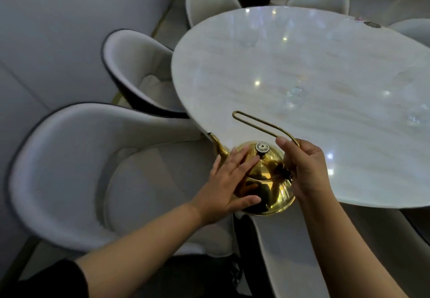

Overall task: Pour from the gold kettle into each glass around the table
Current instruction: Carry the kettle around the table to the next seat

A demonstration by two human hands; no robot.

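The gold kettle [267,186] sits at the near edge of the white oval table [302,65], its thin spout pointing left and its long wire handle rising up to the left. My right hand [304,167] grips the base of that handle. My left hand [228,181] lies flat against the kettle's left side, fingers spread over the lid near the knob. Clear glasses are faint and blurred on the tabletop: one near the middle [293,99], one at the right edge [416,115], one further back [250,39].
Light padded chairs with dark trim ring the table: one close at the left [81,170], another behind it [139,70], two at the far end [209,0]. A chair back [279,251] stands just below the kettle. A small dark object [372,24] lies at the far right.
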